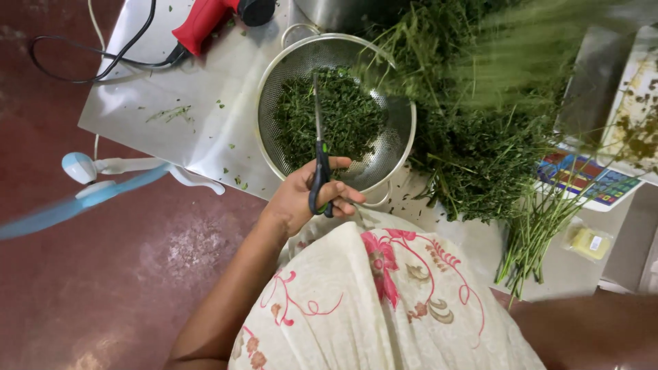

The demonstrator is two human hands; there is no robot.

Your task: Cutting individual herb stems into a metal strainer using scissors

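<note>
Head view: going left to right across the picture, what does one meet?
Blue-and-white fan → red corded tool → left hand holding scissors → metal colander of chopped greens → pile of leafy stems → small yellow packet.

The strainer [336,109] sits on the bench [199,116], with cut leaves [329,116] inside it. The scissors [319,164] point into the strainer from the near side. A big pile of herbs [480,151] lies right of the strainer. A power tool [212,17] lies behind it, to the left. A fan [89,181] stands left of the bench.
</note>
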